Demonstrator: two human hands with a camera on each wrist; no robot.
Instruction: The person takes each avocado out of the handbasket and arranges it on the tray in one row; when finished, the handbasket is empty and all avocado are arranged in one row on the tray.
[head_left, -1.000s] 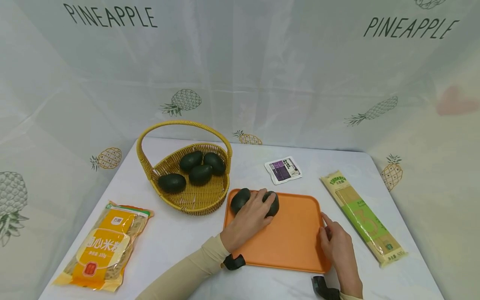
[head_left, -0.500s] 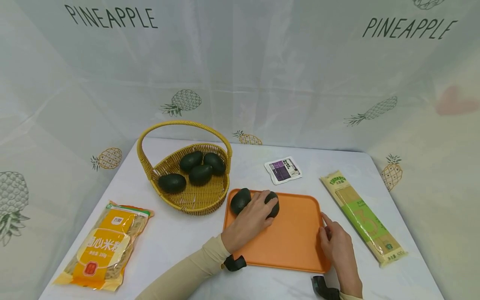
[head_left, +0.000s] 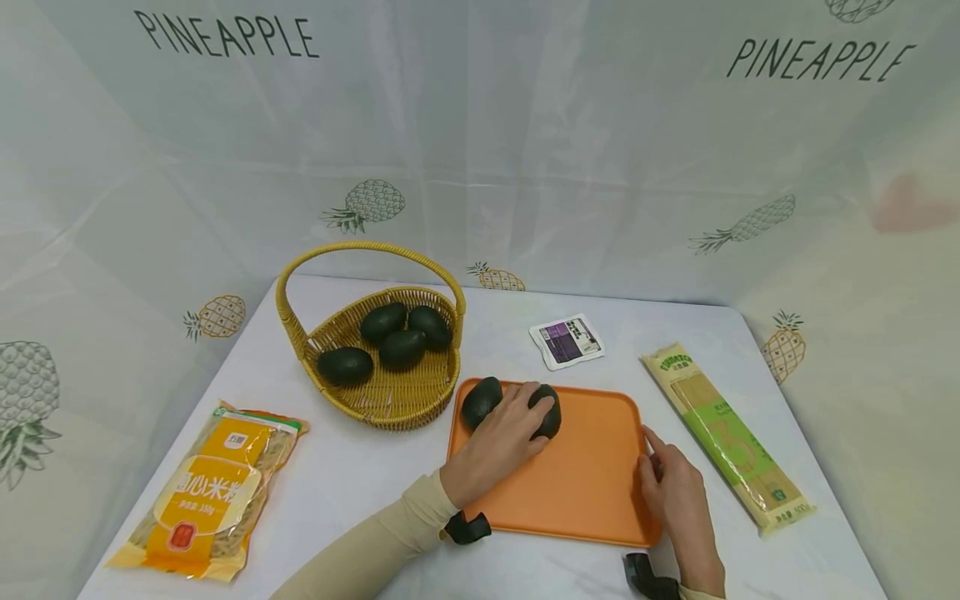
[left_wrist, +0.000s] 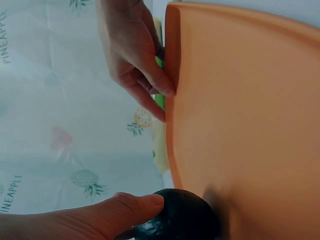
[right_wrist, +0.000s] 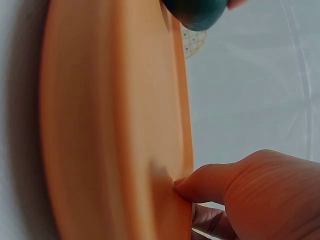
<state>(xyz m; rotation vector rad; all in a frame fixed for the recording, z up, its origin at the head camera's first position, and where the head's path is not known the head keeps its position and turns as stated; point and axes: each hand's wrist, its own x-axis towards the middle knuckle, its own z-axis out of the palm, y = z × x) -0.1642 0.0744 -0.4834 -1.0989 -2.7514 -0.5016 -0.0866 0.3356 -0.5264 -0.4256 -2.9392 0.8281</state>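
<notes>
In the head view, my left hand (head_left: 498, 437) reaches over the orange tray (head_left: 581, 483) and grips a dark green avocado (head_left: 550, 414) near the tray's far edge. The left wrist view shows the thumb (left_wrist: 145, 206) pressed on that avocado (left_wrist: 182, 217). Another avocado (head_left: 482, 402) lies on the tray just left of the hand, in its far left corner. At the tray's right edge, my right hand (head_left: 675, 492) pinches the rim. Its thumb (right_wrist: 207, 182) lies over the inside of the rim in the right wrist view, with fingers on the outer side.
A yellow wicker basket (head_left: 382, 408) with a tall handle holds several avocados, behind and left of the tray. An orange noodle packet (head_left: 202, 496) lies at the left. A white and purple sachet (head_left: 566, 341) sits behind the tray. A long green-labelled noodle packet (head_left: 723, 437) lies at the right.
The avocado under my left hand has shifted very slightly to the right along with the fingers. My right hand stays on the tray's rim, and the other things keep their places.
</notes>
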